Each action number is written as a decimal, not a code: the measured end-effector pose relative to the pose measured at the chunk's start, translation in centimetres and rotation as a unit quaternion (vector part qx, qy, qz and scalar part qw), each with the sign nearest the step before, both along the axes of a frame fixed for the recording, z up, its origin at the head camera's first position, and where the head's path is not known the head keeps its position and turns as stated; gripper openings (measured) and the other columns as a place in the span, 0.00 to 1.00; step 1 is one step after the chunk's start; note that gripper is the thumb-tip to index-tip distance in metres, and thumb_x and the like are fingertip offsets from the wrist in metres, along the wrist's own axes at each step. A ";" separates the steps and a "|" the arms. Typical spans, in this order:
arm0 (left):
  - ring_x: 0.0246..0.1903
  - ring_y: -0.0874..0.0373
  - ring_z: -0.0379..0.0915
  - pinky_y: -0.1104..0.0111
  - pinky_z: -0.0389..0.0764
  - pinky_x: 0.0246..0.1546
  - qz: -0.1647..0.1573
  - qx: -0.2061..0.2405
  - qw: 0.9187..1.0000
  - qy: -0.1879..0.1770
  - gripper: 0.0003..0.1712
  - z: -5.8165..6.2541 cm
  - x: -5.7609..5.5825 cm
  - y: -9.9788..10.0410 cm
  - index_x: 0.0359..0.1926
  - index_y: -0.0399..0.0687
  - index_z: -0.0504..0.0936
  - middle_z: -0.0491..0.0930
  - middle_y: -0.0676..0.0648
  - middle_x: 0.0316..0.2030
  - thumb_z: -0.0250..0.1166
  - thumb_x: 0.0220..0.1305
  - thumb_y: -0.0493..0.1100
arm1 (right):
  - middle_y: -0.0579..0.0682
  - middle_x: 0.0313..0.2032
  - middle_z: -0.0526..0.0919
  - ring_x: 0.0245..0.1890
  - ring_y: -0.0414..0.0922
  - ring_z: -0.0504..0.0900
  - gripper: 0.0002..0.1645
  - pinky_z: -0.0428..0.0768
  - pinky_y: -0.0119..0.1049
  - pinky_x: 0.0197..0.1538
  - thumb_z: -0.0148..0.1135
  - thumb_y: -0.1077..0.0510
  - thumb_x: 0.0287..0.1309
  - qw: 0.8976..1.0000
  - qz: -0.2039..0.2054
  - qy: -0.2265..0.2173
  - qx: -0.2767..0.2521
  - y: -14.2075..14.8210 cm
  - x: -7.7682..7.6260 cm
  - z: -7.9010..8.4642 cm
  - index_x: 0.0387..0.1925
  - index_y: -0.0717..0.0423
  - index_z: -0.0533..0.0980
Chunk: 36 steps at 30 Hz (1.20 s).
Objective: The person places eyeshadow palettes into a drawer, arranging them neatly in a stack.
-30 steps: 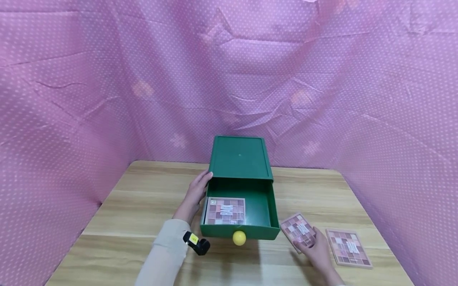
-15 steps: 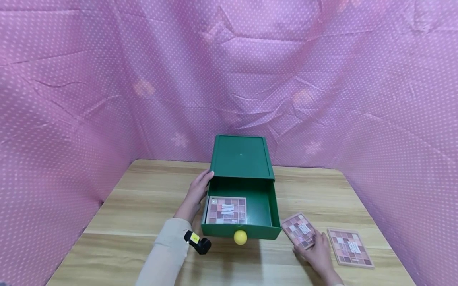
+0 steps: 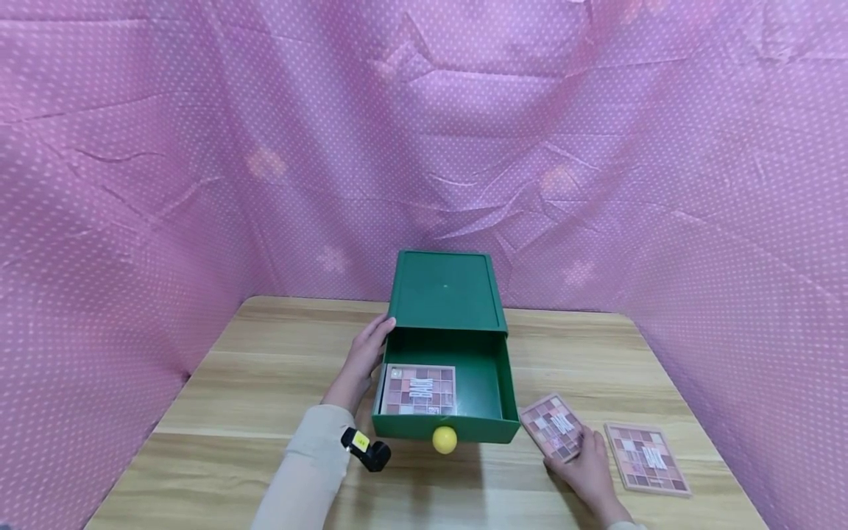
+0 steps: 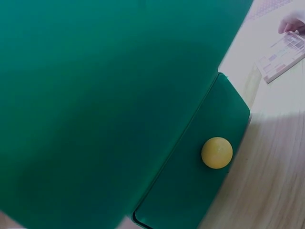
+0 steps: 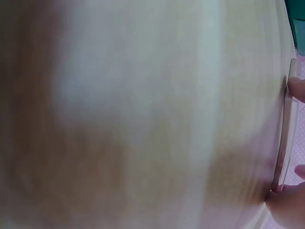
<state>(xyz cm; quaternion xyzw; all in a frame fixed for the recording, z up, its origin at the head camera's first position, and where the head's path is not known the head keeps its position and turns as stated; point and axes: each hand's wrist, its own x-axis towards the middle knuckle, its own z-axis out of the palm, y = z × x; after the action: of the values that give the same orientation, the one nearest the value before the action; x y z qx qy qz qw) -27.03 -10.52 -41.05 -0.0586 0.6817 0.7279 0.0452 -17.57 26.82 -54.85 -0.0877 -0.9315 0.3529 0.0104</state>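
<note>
In the head view, a green drawer box (image 3: 445, 288) stands on the table with its drawer (image 3: 480, 428) pulled out. My left hand (image 3: 358, 361) lies along the box's left side, its fingertips at the front corner. One eyeshadow palette (image 3: 419, 390) rests in the left part of the drawer. Right of the drawer, a second palette (image 3: 550, 425) lies at a slant. My right hand (image 3: 586, 471) pinches its near right corner, thumb at one edge and fingers at the other. The right wrist view shows fingertips (image 5: 296, 89) at the palette's edge.
A third palette (image 3: 648, 460) lies flat on the wooden table (image 3: 278, 331), to the right of my right hand. The yellow round knob (image 3: 444, 440) sticks out from the drawer front. A pink dotted cloth (image 3: 424, 147) hangs around the back and sides.
My right thumb has slid from the slanted palette's top to its near edge, and the hand has shifted slightly. That palette has hardly moved. My left hand and the drawer stay put.
</note>
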 end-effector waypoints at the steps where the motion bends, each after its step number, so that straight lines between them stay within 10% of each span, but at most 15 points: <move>1: 0.68 0.42 0.54 0.48 0.57 0.67 0.001 0.000 1.000 -0.001 0.34 0.0 0.0 0.0 0.67 0.55 0.64 0.60 0.42 0.68 0.55 0.62 0.61 | 0.77 0.58 0.56 0.58 0.69 0.60 0.62 0.59 0.62 0.63 0.74 0.52 0.37 1.000 -0.003 0.008 0.000 0.0 0.1 0.0 0.63 0.80 0.48; 23: 0.68 0.43 0.54 0.47 0.57 0.66 0.001 0.005 1.000 0.007 0.35 0.0 0.2 0.0 0.67 0.53 0.63 0.59 0.43 0.68 0.56 0.62 0.61 | 0.80 0.57 0.58 0.57 0.71 0.62 0.70 0.57 0.62 0.64 0.75 0.51 0.35 1.000 -0.003 -0.017 -0.014 0.3 1.5 2.7 0.63 0.84 0.39; 36: 0.68 0.43 0.52 0.49 0.56 0.67 -0.007 0.012 1.000 0.003 0.36 0.4 0.3 -0.1 0.68 0.51 0.61 0.58 0.41 0.69 0.55 0.63 0.59 | 0.80 0.56 0.60 0.55 0.73 0.65 0.68 0.63 0.63 0.60 0.75 0.50 0.36 0.999 0.003 0.022 0.035 0.2 0.7 7.2 0.63 0.84 0.42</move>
<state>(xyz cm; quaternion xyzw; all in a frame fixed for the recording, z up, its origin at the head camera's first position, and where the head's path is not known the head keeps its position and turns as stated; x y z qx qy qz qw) -26.76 -10.66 -40.69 -0.0515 0.6735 0.7358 0.0485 -16.85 27.00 -47.67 -0.0771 -0.9431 0.3218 0.0326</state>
